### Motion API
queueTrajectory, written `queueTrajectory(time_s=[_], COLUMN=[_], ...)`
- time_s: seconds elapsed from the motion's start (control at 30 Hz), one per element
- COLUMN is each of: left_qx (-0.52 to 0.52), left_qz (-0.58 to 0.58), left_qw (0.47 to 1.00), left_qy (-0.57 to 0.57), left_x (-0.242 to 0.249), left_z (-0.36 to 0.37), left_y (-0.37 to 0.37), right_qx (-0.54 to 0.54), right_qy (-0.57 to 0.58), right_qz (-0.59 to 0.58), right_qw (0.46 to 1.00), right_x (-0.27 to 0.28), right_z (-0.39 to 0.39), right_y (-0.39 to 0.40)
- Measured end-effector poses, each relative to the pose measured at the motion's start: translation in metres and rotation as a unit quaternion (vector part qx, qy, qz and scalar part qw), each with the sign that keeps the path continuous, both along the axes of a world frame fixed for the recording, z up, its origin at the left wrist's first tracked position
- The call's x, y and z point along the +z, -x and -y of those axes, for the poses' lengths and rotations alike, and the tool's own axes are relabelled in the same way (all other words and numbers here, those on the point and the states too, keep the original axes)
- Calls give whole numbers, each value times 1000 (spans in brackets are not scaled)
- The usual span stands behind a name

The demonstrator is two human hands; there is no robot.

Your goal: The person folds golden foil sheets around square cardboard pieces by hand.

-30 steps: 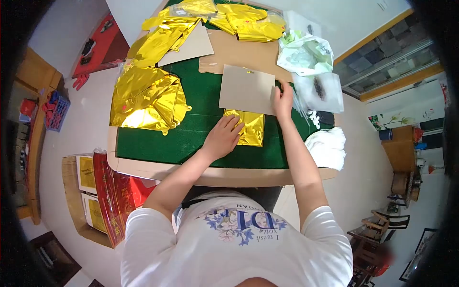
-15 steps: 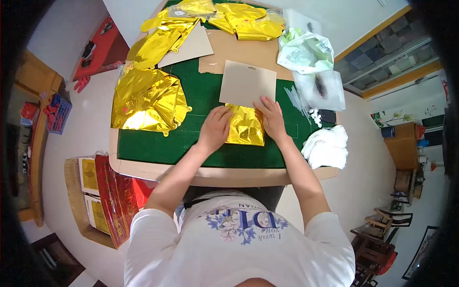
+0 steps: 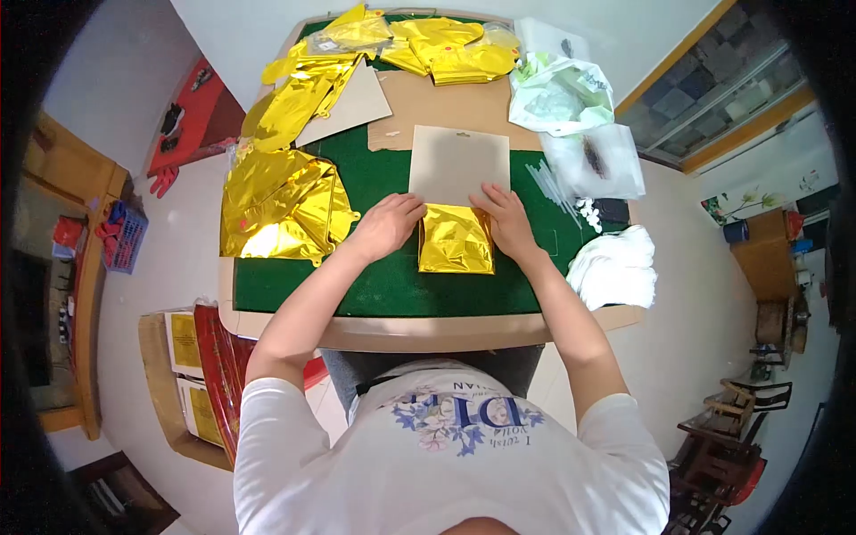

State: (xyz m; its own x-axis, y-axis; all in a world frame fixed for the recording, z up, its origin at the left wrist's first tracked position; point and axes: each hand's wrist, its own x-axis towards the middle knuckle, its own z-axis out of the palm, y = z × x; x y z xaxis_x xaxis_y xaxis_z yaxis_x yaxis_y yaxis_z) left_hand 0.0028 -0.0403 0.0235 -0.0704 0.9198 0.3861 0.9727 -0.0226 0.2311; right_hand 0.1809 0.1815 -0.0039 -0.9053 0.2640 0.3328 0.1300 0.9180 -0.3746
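A folded shiny gold foil balloon (image 3: 456,241) lies flat as a near-square packet on the green mat (image 3: 383,290). Its far edge meets a grey-brown card (image 3: 459,165) with a small hanging slot at the top. My left hand (image 3: 390,225) rests at the packet's upper left corner, fingers stretched out towards the edge where foil and card meet. On the other side, my right hand (image 3: 508,220) has its fingers laid on the card's lower right corner and the packet's upper right edge. Both hands are open, palms down.
More gold foil balloons (image 3: 281,203) are heaped on the left and along the back. Another card (image 3: 348,107) lies by them, next to brown cardboard (image 3: 437,100). On the right are a plastic bag (image 3: 562,102), clear straws (image 3: 553,192) and a white cloth (image 3: 613,272).
My left hand has slid left off the foil to its edge. The packet looks flatter and squarer, and the card's edges now stand straighter. The head view has shifted slightly.
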Motion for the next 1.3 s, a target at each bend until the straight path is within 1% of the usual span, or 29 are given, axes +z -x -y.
queueTrajectory(time_s=[0.07,0.13,0.17,0.27,0.33,0.47,0.53,0.57,0.6,0.63,0.67,0.7,0.73,0.77,0.83,0.87,0.93,0.97,1.03,1.07,1.13,1.17,1.2,1.23,1.27,1.3], left_qx=[-11,-19,-21,-39,-38,-36,-36,-34,-33,-32,-30,-31,-25,-20,-21,-19,-19,-18,-18,-19,-16,-14,-14,-13,-13,-12], left_qz=[-6,-18,-27,-64,-76,-100,-105,-107,-107,-103,-98,-96,-81,-66,-67,-67,-68,-67,-68,-67,-67,-66,-67,-69,-70,-72], left_qw=[1000,1000,999,997,996,993,992,992,992,992,993,993,995,996,997,997,997,997,997,997,997,998,997,997,997,997], left_qy=[-1,16,33,28,37,46,55,65,63,59,56,55,54,51,39,28,31,34,24,16,17,19,18,18,18,17], left_x=[2,4,6,6,4,4,4,4,3,3,2,1,1,1,1,0,1,1,2,3,3,2,2,3,3,3], left_z=[-4,-9,-10,-13,-14,-17,-18,-18,-19,-18,-18,-17,-17,-17,-17,-17,-17,-17,-17,-17,-16,-16,-16,-16,-15,-16], left_y=[2,4,6,9,9,8,8,8,8,8,8,8,7,7,7,7,8,8,8,7,7,7,7,6,6,6], right_qx=[3,23,20,6,4,-4,-12,-12,-83,-152,-151,-178,-203,-205,-188,-188,-141,-140,-73,-71,-14,-13,-12,-10,-10,-4], right_qy=[-3,68,68,82,-25,-55,-33,-35,77,189,187,308,424,424,512,513,532,531,505,503,349,348,217,83,83,31], right_qz=[-4,-20,-24,-40,3,-2,-64,-65,-53,-39,-38,11,58,58,73,72,62,60,38,37,-7,-8,-11,-13,-14,0], right_qw=[1000,997,997,996,1000,998,997,997,992,969,970,935,881,880,835,835,833,834,859,860,937,937,976,996,996,1000], right_x=[0,1,3,8,10,10,10,13,15,22,30,38,42,41,40,37,32,31,29,27,26,26,26,27,28,29], right_z=[-2,-4,-5,-8,-8,-10,-10,-7,-1,7,12,18,22,23,25,23,19,19,19,19,19,20,21,22,22,21], right_y=[0,-1,-4,-20,-25,-22,-20,-22,-27,-31,-35,-40,-43,-44,-45,-46,-45,-45,-46,-46,-43,-41,-38,-36,-33,-30])
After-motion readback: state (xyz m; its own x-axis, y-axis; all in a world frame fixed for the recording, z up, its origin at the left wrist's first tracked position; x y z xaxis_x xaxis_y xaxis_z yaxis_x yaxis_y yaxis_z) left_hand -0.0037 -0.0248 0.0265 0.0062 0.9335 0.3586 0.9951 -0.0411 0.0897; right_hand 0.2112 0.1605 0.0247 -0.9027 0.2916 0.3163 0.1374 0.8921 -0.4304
